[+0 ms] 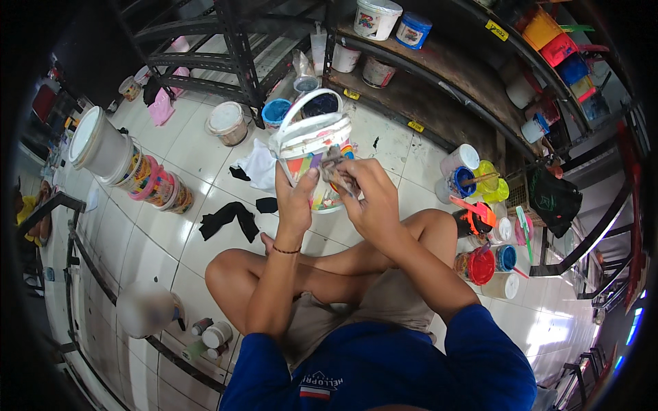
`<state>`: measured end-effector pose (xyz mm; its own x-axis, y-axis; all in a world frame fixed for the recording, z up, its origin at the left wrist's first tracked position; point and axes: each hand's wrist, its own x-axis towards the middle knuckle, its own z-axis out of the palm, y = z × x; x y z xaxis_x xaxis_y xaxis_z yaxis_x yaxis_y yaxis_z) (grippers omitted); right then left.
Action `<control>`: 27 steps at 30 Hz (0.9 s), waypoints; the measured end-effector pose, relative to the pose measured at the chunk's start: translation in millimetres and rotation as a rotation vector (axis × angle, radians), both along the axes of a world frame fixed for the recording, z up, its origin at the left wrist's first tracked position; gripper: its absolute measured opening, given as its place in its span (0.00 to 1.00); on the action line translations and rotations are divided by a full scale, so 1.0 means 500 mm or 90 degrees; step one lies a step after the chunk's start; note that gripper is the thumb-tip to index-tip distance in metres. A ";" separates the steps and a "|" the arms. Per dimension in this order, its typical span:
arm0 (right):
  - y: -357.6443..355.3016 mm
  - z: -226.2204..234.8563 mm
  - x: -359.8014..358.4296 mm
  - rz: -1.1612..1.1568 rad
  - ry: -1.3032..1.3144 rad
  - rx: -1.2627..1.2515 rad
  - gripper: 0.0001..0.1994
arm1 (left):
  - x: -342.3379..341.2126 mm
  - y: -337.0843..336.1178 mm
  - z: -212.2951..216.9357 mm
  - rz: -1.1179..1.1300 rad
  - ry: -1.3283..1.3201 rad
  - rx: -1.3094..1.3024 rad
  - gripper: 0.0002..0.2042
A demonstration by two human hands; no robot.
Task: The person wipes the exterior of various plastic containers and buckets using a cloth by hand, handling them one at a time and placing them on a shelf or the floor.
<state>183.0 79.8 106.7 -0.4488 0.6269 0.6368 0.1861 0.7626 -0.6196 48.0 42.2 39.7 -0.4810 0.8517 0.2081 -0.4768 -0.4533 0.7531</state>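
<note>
Centre of frame | left hand grips bucket | right hand presses bunched rag | wiping seems underway, likely unfinished

Left side: tub stack, kinda tall — white bucket on top
Shelf: white tub beside a blue tub
Floor: black cloth, plus crumpled white cloth
Right side: red-topped tub — blue-topped one right by it

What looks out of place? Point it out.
A crumpled black cloth and a white cloth lie loose on the tiled floor, left of the colourful bucket. They look odd because they seem dropped there, neither folded nor hung.
</note>
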 end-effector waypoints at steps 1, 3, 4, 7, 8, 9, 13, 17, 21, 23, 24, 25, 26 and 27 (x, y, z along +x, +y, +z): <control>0.000 -0.008 0.005 0.006 -0.005 -0.001 0.15 | 0.010 0.002 -0.009 0.010 -0.037 -0.007 0.28; 0.030 0.001 -0.006 -0.005 -0.003 0.036 0.16 | 0.043 0.010 -0.013 0.032 -0.114 -0.020 0.27; 0.040 0.005 -0.011 -0.011 -0.002 0.054 0.17 | 0.044 0.013 -0.012 0.032 -0.080 -0.015 0.26; 0.018 0.000 0.000 -0.003 -0.060 0.036 0.15 | 0.019 0.016 -0.018 0.021 -0.063 -0.030 0.27; 0.015 -0.024 0.010 0.014 -0.067 0.130 0.14 | 0.013 0.020 -0.014 0.026 -0.026 -0.038 0.28; 0.012 -0.038 0.016 0.029 -0.060 0.095 0.13 | 0.011 0.021 -0.014 0.024 -0.031 -0.027 0.28; 0.054 -0.036 0.016 -0.022 0.061 -0.176 0.12 | -0.005 0.021 -0.054 -0.057 -0.102 0.013 0.30; 0.097 -0.031 0.006 0.030 0.235 -0.371 0.10 | -0.020 0.013 -0.057 -0.262 -0.199 0.003 0.29; 0.109 -0.019 0.005 -0.010 0.169 -0.255 0.11 | -0.010 0.017 -0.027 -0.230 -0.150 -0.075 0.28; 0.100 -0.017 -0.002 -0.016 0.167 -0.235 0.10 | -0.004 0.016 -0.063 -0.190 -0.143 -0.043 0.29; 0.092 -0.021 -0.005 -0.017 0.168 -0.228 0.10 | -0.009 0.014 -0.081 -0.200 -0.168 -0.019 0.30; 0.072 -0.022 0.002 0.019 0.093 -0.121 0.10 | -0.019 0.012 -0.100 -0.210 -0.193 0.005 0.31; 0.043 -0.023 0.015 0.053 0.020 -0.013 0.09 | -0.029 0.011 -0.111 -0.222 -0.217 0.029 0.32; 0.025 -0.020 0.026 0.083 -0.055 0.096 0.09 | -0.035 0.012 -0.112 -0.244 -0.238 0.041 0.32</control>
